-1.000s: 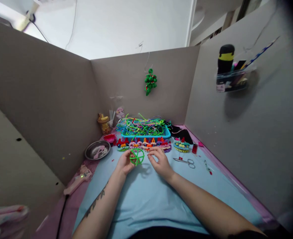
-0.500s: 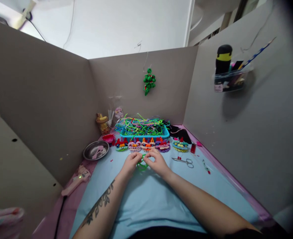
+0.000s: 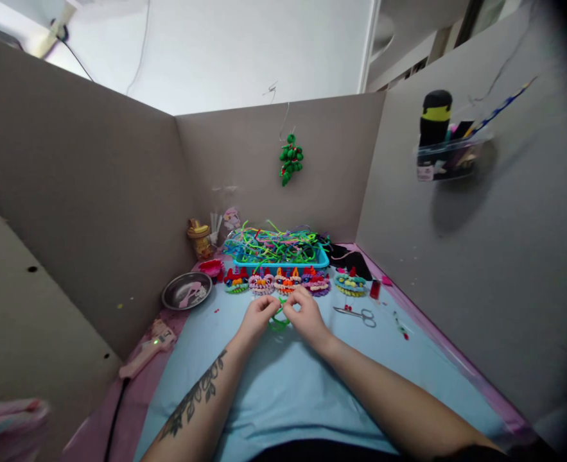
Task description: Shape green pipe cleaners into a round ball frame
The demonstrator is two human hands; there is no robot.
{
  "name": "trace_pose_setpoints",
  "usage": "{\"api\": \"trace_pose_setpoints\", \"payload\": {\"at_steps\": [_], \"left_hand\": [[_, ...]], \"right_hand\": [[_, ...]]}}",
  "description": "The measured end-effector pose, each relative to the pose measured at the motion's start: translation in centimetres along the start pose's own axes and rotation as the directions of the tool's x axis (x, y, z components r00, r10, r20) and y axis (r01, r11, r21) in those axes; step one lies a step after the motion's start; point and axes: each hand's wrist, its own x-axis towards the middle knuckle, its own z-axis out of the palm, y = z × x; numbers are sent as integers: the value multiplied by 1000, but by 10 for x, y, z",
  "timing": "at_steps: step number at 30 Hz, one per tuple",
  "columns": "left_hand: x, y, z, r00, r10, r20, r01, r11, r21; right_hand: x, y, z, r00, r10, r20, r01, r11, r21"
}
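Between my two hands hangs a bright green pipe cleaner (image 3: 279, 324), bent into a loop above the blue cloth (image 3: 302, 391). My left hand (image 3: 260, 317) pinches it from the left with thumb and forefinger. From the right, my right hand (image 3: 306, 314) pinches the same green strand, its fingertips close to those of the left. The exact grip points are partly covered by the fingers. Just beyond the hands stands a row of several colourful fuzzy animal-like heads, among them an orange and white one (image 3: 287, 281) and a teal and yellow one (image 3: 350, 282).
Behind the heads is a blue basket (image 3: 283, 264) heaped with pipe cleaners. Scissors (image 3: 360, 315) lie at the right. At the left are a metal bowl (image 3: 171, 296) and a pink glue gun (image 3: 149, 353). Grey panels enclose the table; a green ornament (image 3: 291, 160) hangs at the back.
The whole view has shifted slightly. Both hands keep hold of the green pipe cleaner, with fingertips a little repositioned around the top of the loop.
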Motion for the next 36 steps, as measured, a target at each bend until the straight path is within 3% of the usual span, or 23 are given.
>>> {"api": "trace_pose_setpoints", "payload": {"at_steps": [10,15,18,20,25,29,33,36], "left_hand": [[2,-2,2,988,-129,-81,128,992,-10],[6,-11,-6,980,-199,-32,189,964,-186],[11,-9,-17,944,-320,-76,242,832,-499],[16,-4,-27,917,-378,-128,200,714,-671],[22,6,-53,886,-405,-226,65,590,-805],[21,8,-59,861,-448,-243,37,530,-847],[18,10,-53,874,-441,-206,98,573,-814],[13,9,-39,924,-334,-186,139,746,-651]], "right_hand": [[-5,6,6,995,11,103,-1,996,-91],[-5,-1,4,986,-50,160,65,994,-89],[-1,0,-2,994,-67,90,69,998,-13],[1,5,-6,998,-54,22,53,998,35],[3,16,-11,1000,-26,8,25,998,64],[0,12,-8,997,-38,73,32,996,88],[-2,8,-8,994,-62,92,53,994,101],[-3,5,-10,992,-105,66,99,991,89]]}}
